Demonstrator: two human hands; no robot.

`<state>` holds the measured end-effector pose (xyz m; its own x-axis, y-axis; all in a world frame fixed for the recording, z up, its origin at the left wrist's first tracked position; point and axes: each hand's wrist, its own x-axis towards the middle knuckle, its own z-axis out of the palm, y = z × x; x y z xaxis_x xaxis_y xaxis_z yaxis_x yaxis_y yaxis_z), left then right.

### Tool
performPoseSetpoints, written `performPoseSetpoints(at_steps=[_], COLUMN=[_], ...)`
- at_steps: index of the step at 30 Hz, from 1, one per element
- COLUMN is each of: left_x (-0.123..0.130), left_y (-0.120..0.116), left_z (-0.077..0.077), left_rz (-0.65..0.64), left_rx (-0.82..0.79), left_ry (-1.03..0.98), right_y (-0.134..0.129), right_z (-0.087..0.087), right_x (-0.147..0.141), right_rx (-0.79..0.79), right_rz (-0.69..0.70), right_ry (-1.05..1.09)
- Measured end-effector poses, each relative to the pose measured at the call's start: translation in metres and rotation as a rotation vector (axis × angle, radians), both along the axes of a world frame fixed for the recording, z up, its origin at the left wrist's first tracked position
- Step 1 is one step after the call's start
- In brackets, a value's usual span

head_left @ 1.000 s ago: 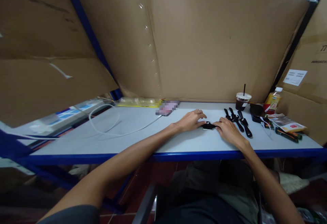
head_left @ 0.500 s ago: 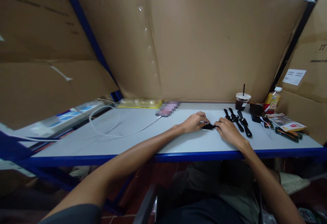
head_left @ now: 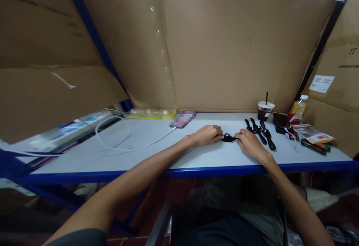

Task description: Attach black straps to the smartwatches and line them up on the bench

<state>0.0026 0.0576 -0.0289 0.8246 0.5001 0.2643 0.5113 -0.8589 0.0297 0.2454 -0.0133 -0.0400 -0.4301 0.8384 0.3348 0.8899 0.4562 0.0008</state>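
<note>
Between my two hands, low over the table, lies a small black tool (head_left: 229,138) with a pale lower edge; its exact kind is not clear. My left hand (head_left: 209,135), with a ring on one finger, has its bent fingertips closed at the tool's left end. At the other end, my right hand (head_left: 249,142) grips it with thumb and fingers, hiding part of it. Just right of that hand are several black-handled tools (head_left: 268,136) laid side by side, slanting on the table.
The white table (head_left: 157,156) has a blue front edge. Right of the tools stand a lidded cup with a straw (head_left: 265,111) and a bottle (head_left: 298,109), near a packet (head_left: 316,133). A phone (head_left: 182,119) on a white cable (head_left: 140,149) lies at the back. Cardboard (head_left: 213,51) walls the table.
My left hand has drawn slightly left and lower, uncovering more of the black tool's top. My right hand keeps its hold. The view has shifted slightly.
</note>
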Motion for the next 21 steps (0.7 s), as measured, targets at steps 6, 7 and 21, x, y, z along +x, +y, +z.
performPoseSetpoints(at_steps=[6,7,21], left_x=[-0.003,-0.002,0.0], left_y=[-0.004,-0.004,-0.012], left_z=[0.004,0.005,0.009], left_rz=[-0.01,-0.007,-0.001], left_rx=[0.055,0.062,0.077], left_ry=[0.092,0.103,0.133], right_y=[0.001,0.002,-0.002], right_z=[-0.002,-0.002,0.002], right_x=[0.001,0.001,0.0], right_rx=[0.002,0.003,-0.018], right_rz=[0.0,0.001,-0.02], right_ry=[-0.011,-0.01,-0.029])
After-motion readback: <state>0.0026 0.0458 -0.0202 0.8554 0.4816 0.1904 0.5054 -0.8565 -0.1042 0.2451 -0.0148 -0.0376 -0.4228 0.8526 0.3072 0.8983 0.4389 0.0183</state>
